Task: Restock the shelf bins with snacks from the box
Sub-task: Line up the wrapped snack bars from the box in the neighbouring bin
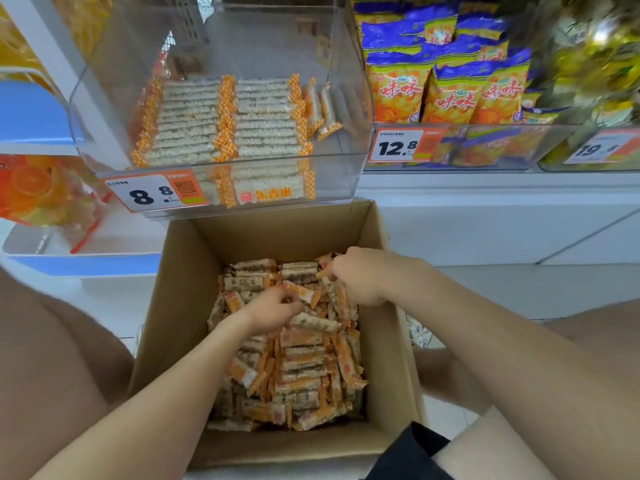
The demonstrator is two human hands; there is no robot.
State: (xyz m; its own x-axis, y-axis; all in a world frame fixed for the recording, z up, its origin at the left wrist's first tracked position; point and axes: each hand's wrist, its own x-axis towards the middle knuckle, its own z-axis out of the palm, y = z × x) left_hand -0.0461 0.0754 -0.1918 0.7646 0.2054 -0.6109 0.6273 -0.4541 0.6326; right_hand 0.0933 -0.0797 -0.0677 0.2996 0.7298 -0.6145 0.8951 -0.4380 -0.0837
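Observation:
An open cardboard box stands on the floor below the shelf, holding several orange-and-white wrapped snack bars. Both my hands are down inside it. My left hand has its fingers curled round a bar near the middle of the pile. My right hand pinches bars at the far right of the pile. Above the box a clear plastic shelf bin holds two neat rows of the same bars, with a few standing loosely at its right side.
A price tag reading 8.8 hangs on the bin's front. To the right, bins hold orange-and-purple snack bags with tags 12.8 and 19. Orange packets lie at the left. My knees flank the box.

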